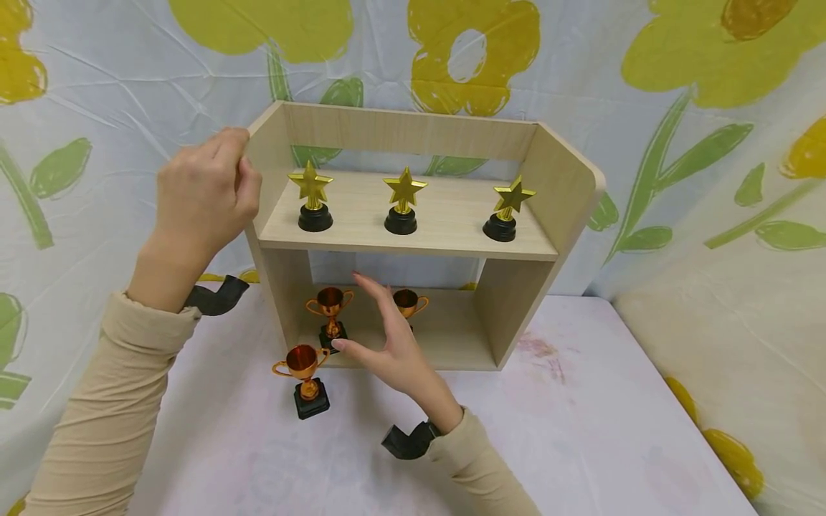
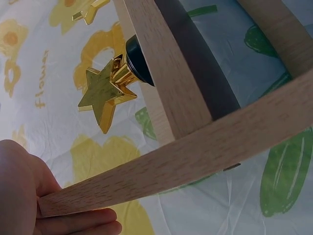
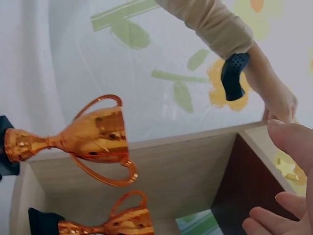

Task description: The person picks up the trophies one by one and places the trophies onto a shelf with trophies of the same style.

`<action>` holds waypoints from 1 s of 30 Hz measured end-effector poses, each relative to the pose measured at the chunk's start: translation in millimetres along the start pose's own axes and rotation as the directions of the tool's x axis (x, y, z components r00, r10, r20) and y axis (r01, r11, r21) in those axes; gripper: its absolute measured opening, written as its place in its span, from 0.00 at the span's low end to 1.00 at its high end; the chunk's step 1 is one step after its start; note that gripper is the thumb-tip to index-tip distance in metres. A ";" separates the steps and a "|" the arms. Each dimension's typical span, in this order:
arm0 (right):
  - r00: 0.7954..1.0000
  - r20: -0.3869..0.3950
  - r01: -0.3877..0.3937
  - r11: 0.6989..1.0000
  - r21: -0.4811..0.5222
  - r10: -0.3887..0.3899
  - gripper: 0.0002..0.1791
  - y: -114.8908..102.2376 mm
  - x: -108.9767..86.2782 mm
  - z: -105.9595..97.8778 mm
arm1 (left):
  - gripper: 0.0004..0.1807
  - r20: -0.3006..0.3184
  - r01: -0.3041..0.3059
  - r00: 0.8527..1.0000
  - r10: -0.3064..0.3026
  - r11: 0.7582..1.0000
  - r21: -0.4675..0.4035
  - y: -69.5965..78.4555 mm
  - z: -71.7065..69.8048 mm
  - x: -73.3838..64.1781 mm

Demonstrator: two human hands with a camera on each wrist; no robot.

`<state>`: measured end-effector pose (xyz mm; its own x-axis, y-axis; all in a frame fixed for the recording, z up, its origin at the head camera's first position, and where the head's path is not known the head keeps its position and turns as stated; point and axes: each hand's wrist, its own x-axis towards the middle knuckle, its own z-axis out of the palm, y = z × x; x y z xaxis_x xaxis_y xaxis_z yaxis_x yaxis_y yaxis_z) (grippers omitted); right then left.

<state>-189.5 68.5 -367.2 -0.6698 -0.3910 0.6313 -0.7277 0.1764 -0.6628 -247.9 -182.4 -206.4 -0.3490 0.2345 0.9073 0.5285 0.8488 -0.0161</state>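
Observation:
My left hand [image 1: 206, 186] grips the upper edge of the wooden shelf's [image 1: 571, 179] left side panel; in the left wrist view the thumb side and fingers lie on either side of the board [image 2: 122, 181]. Fingers spread, my right hand [image 1: 393, 347] reaches in front of the lower compartment, holding nothing. A copper-coloured trophy cup [image 1: 303, 364] with a black base stands on the table before the shelf's left corner. Inside the lower compartment are a second trophy cup [image 1: 330, 303] at left and a third trophy cup [image 1: 406, 301], partly hidden behind the right hand.
On the upper shelf stand three gold star trophies, at left [image 1: 312, 188], middle [image 1: 404, 190] and right [image 1: 512, 197]. A pale cloth covers the table [image 1: 594, 416]. Behind the shelf hangs a flower-patterned cloth [image 1: 581, 43].

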 end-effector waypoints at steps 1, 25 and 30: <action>1.000 -0.003 0.006 1.000 0.010 -0.006 0.47 1.0 -0.4 1.6 | 0.17 0.000 0.000 1.000 0.000 1.000 0.000 0.0 0.1 0.0; 0.995 0.096 0.020 0.998 0.057 -0.025 0.39 0.8 -5.2 33.3 | 0.18 -0.010 0.001 1.000 -0.001 1.000 0.002 0.5 0.5 -1.5; 0.992 0.127 -0.003 1.000 0.021 0.000 0.40 22.0 -10.1 46.1 | 0.18 -0.001 -0.007 1.000 0.007 1.000 0.004 0.3 0.4 -0.6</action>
<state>-191.9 34.6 -406.7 -0.6458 -0.5023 0.5750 -0.7225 0.1585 -0.6730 -247.8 -182.1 -207.1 -0.3446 0.2396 0.9077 0.5273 0.8493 -0.0240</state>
